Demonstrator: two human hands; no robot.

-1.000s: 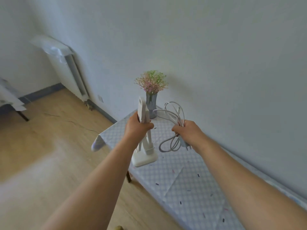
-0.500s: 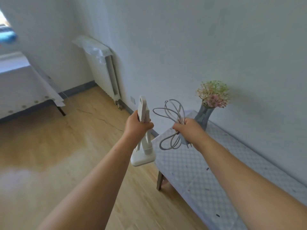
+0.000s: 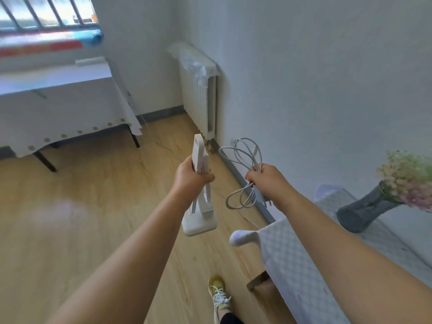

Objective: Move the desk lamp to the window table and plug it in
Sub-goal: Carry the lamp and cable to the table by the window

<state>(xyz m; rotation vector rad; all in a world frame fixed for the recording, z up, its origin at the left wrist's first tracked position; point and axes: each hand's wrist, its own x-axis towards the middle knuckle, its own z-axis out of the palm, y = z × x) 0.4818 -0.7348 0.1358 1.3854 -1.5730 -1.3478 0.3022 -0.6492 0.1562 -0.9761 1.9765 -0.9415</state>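
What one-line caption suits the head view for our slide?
Left hand carries the white desk lamp, right hand its coiled cord, toward the window table.

Hands (image 3: 194, 177) carry lamp (image 3: 200, 197) and coiled cord (image 3: 243, 174).

Home room: radiator (image 3: 198, 99), flower vase (image 3: 367, 206).

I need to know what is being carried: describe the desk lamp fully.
The desk lamp is white, of what looks like plastic, folded slim, with a flat rectangular base at the bottom. It hangs roughly upright in the air above the wooden floor, clear of both tables. The left hand grips its upper part. Its coiled white cord is bunched in the right hand.
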